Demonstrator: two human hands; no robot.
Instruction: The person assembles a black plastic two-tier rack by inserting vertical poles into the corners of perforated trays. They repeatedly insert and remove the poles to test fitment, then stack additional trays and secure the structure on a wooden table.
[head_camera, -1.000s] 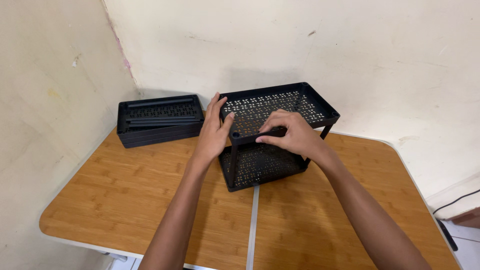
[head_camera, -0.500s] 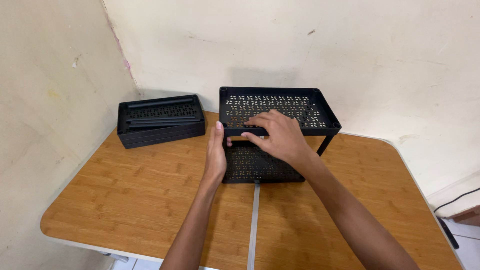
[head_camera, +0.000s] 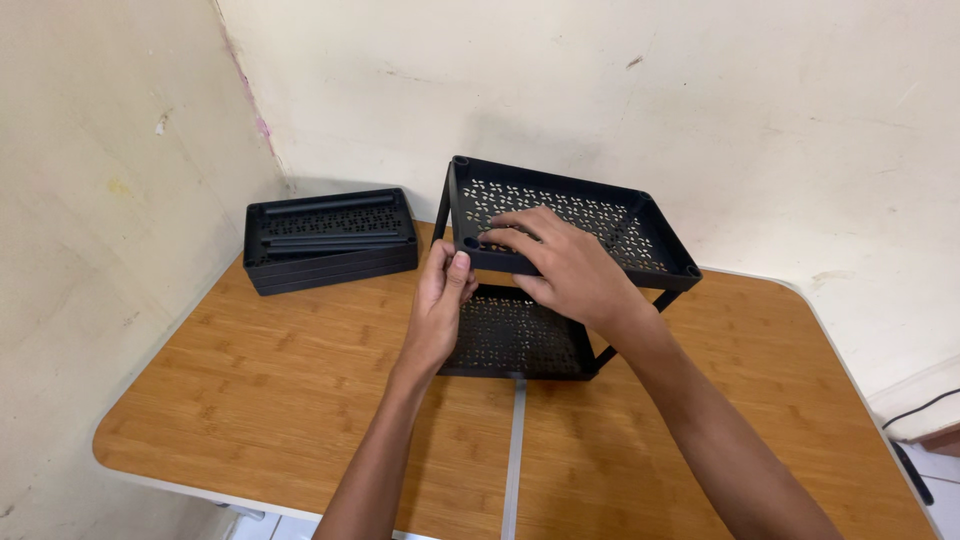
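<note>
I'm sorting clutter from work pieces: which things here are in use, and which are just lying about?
In use:
- two-tier black rack, perforated shelves on posts
- left hand, gripping its near-left post
- right hand, pressing on the top shelf

Lying about:
- stack of black trays by the wall
- dark cable, far right

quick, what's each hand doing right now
Left hand: closed on the rack's front-left post.
Right hand: open, fingers spread flat on the rack's top shelf.
</note>
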